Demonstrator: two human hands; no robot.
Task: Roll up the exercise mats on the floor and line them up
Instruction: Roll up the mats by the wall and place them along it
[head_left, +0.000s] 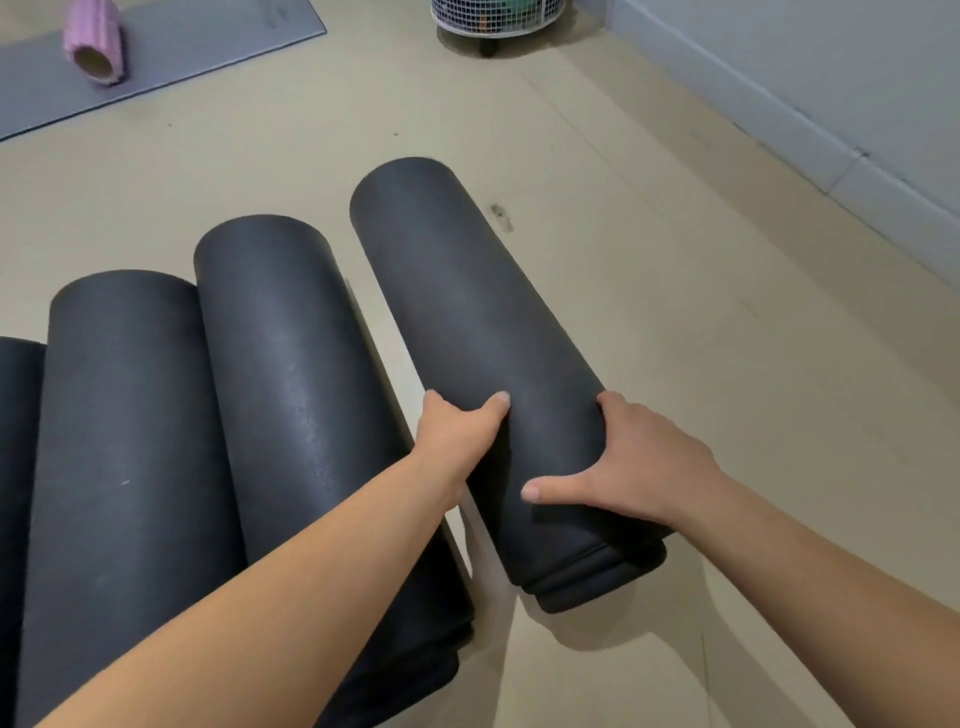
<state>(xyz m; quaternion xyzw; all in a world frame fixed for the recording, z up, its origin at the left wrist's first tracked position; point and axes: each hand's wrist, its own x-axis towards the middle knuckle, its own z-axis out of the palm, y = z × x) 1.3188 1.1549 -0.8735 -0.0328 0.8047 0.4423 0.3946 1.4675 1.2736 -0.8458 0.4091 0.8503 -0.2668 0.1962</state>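
Black rolled mat (467, 312) gripped by left hand (457, 436), right hand (644, 462), leftmost roll (18, 467) cropped

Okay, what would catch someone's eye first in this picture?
First, the rolled black mat in the centre, gripped near its close end by the left hand and right hand. Left of it, three more rolled mats lie side by side. Far top left, a pink foam roller rests on a flat grey mat.

A home exercise room: rolled black mats (291, 374), pink foam roller (94, 39), beige floor (649, 249).
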